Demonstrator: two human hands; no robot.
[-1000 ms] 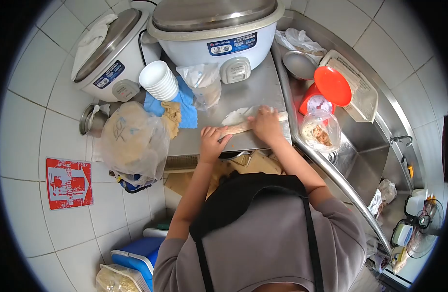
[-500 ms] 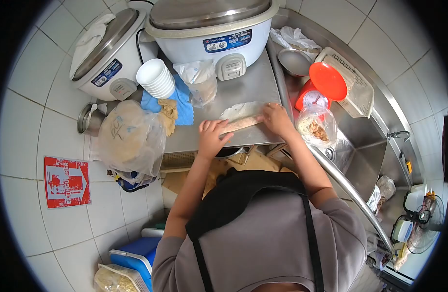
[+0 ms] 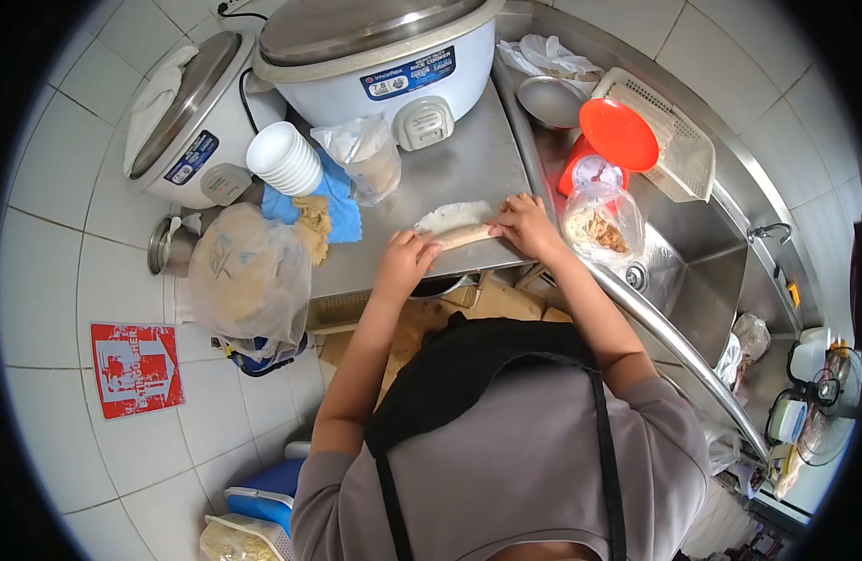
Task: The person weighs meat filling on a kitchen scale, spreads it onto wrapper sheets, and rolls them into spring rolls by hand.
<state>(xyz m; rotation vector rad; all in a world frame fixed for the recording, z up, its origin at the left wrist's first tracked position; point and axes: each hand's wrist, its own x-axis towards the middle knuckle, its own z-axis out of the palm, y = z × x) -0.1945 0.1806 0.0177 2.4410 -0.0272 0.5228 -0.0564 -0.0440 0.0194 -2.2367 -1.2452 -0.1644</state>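
Note:
A half-rolled spring roll lies on the steel counter near its front edge. Its pale, thin wrapper still spreads flat behind the rolled part. My left hand has its fingers curled over the roll's left end. At the right end, my right hand presses with fingers and thumb bent together. The filling is hidden inside the wrapper. To the right of my right hand sits a clear plastic bag of brownish filling, in front of a red kitchen scale.
Two rice cookers stand at the back. Stacked white bowls, a blue cloth and a plastic bag are left of the roll. A large bag of round wrappers sits at the left edge. The steel sink lies right.
My hands have come closer together along the roll, and my left fingers have curled in more. The whole view has shifted slightly.

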